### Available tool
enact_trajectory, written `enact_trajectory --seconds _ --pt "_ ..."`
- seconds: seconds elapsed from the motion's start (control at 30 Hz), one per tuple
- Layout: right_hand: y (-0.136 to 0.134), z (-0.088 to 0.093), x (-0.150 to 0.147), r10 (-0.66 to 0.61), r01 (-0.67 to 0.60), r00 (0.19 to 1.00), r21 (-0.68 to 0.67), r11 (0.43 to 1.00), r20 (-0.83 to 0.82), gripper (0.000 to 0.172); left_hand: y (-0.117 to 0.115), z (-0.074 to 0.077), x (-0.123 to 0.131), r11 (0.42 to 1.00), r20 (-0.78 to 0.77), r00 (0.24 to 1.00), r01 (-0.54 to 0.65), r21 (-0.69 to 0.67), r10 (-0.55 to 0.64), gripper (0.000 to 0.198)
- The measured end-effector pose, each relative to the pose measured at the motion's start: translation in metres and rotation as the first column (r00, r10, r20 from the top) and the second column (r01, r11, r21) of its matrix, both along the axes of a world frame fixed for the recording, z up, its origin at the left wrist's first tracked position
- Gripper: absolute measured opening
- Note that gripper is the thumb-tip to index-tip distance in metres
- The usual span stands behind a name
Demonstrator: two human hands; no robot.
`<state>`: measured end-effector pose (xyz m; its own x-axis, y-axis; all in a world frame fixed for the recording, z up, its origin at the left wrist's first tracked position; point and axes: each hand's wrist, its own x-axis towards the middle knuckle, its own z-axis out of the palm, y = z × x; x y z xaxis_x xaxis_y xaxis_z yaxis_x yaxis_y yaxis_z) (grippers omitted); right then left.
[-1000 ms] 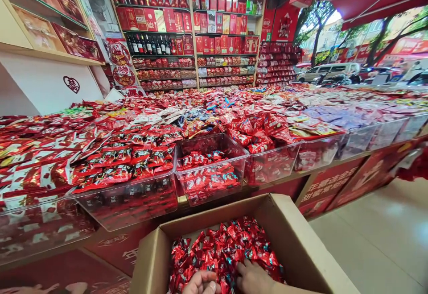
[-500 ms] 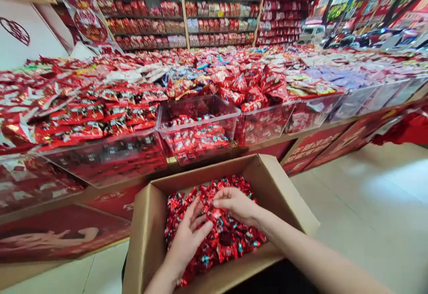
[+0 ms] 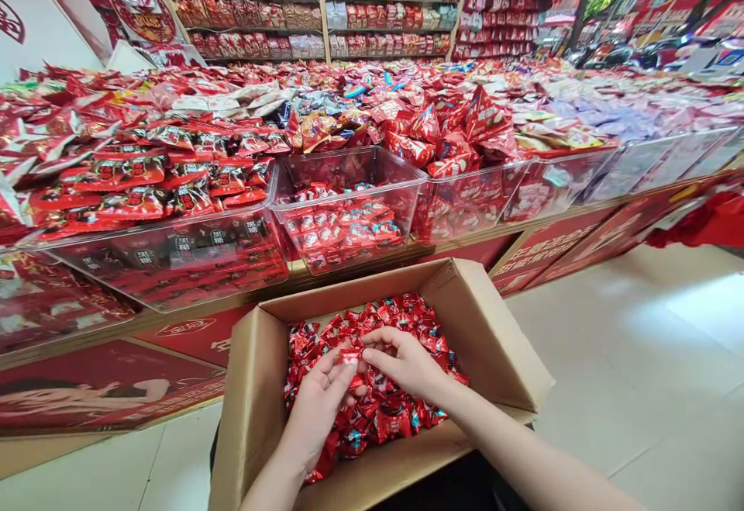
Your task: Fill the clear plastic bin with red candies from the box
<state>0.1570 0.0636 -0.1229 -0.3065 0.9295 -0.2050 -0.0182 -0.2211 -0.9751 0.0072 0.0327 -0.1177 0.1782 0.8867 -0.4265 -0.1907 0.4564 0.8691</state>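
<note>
Over an open cardboard box (image 3: 247, 387), my left hand (image 3: 317, 398) pinches a small red wrapped candy (image 3: 349, 357) between thumb and fingers. My right hand (image 3: 407, 362) meets it from the other side, thumb and forefinger closed at the candy's right end. Beneath both hands lies a loose heap of red wrapped candies (image 3: 395, 422), some with blue-green patches, filling the bottom of the box. Part of the heap is hidden by my hands and forearms.
Just beyond the box stands a clear plastic bin (image 3: 349, 197), partly filled with neatly stacked red candies. Bins of black-and-red packets (image 3: 131, 205) and red pyramid-shaped packets (image 3: 485, 119) flank it. Stocked shelves (image 3: 249, 15) rise behind. Pale floor tiles (image 3: 610, 371) lie at right.
My hands have come together, and a wrapped candy now shows between their fingertips. Before, my left fingers were spread apart. The camera view has tilted slightly downward.
</note>
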Motion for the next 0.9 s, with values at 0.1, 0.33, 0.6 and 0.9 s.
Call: enact_trajectory --seconds 0.1,0.33,0.6,0.9 --pt "0.0 0.002 -0.007 0.079 -0.079 0.997 0.013 0.997 -0.004 0.025 -0.002 -0.003 0.002 0.998 -0.005 0.998 0.059 0.02 -0.059 0.064" --pt "0.0 0.001 -0.009 0.016 -0.032 0.992 -0.122 0.992 -0.129 0.033 -0.007 0.002 0.003 0.975 -0.074 0.982 0.183 0.125 -0.175 0.062" --pt "-0.001 0.008 -0.008 0.015 -0.015 0.999 0.007 1.0 0.042 0.027 -0.01 -0.002 0.004 0.979 -0.137 0.981 0.153 0.138 -0.134 0.061" --pt "0.02 0.115 0.007 -0.108 -0.151 0.941 0.684 0.713 0.32 0.017 -0.012 0.004 0.005 0.964 -0.057 0.985 -0.144 0.222 0.16 0.048"
